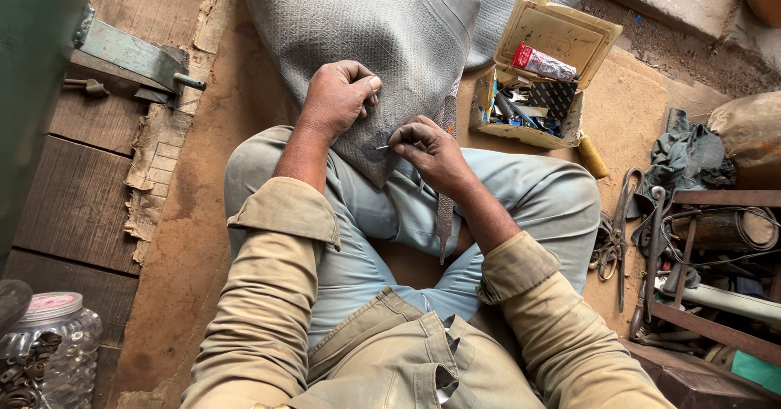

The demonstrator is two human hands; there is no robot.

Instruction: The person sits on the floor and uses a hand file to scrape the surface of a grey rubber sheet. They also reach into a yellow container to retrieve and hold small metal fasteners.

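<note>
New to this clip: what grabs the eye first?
The two hands at centre: the left hand bunches a grey textured fabric cover spread over the lap, while the right hand pinches a thin needle at its corner. Up right, an open cardboard box holds small tools and a red and white packet. At bottom left stands a clear plastic jar of metal rings.

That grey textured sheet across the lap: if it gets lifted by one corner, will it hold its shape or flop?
The grey sheet would probably flop: it drapes over the knee and bends in soft folds. The embossed surface likely gives decent grip, so it seems unlikely to slip. The left hand bunches it easily while the right hand holds a needle at its edge, suggesting pliable material.
</note>
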